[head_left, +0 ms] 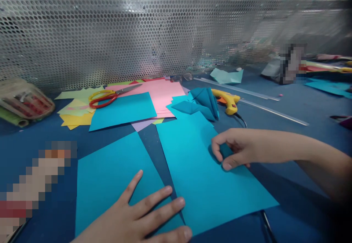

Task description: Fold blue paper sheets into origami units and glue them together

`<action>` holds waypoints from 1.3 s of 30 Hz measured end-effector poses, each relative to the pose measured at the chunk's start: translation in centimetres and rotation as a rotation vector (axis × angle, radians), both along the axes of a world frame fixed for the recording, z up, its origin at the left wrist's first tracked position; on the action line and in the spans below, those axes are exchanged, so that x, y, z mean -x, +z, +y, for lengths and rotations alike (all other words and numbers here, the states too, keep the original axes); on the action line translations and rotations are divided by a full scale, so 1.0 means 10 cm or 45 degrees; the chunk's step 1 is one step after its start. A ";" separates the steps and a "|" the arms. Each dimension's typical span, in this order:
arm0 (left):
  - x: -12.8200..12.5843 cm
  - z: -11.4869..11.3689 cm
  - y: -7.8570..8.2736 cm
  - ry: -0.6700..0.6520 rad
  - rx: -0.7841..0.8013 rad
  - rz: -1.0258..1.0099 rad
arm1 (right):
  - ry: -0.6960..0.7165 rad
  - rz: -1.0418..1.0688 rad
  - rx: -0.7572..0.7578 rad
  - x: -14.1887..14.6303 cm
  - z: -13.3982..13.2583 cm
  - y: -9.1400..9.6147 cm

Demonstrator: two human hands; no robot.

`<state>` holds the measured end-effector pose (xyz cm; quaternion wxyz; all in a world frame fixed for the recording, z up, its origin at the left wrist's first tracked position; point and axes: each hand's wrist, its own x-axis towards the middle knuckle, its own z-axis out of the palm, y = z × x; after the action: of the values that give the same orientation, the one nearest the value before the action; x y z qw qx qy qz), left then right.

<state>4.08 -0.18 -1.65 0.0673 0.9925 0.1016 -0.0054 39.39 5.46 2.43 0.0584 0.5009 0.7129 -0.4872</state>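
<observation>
My left hand [145,217] lies spread, palm down, at the front, over two blue paper sheets. It rests mostly on the left sheet [110,177], and some fingertips reach across the narrow gap to the right sheet [192,169]. From the right comes my right hand [236,149], over the far right edge of the right sheet. Its fingers are curled, thumb and index tips close together, and I see nothing between them. Whether those tips touch the paper I cannot tell. Behind the right sheet sits a folded blue paper piece [205,103].
Scissors [117,95] lie on another blue sheet [123,112], above pink paper [167,94] and yellow scraps [78,119]. A yellow glue gun [228,101] with a black cord and clear glue sticks [275,112] lie behind my right hand. A perforated metal panel [137,33] stands behind.
</observation>
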 end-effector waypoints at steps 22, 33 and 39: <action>-0.01 -0.04 0.07 -0.063 -0.214 0.058 | 0.035 -0.050 -0.053 0.03 -0.03 0.08; -0.01 -0.05 0.11 -0.119 -0.391 0.026 | 0.061 -0.045 -0.042 0.02 -0.02 0.08; 0.00 -0.06 0.12 -0.096 -0.438 0.004 | 0.068 -0.076 -0.088 0.02 -0.03 0.09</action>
<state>4.07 -0.78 -0.46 -0.1038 0.9925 0.0640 0.0080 39.20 5.20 3.31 0.0751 0.4977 0.7403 -0.4456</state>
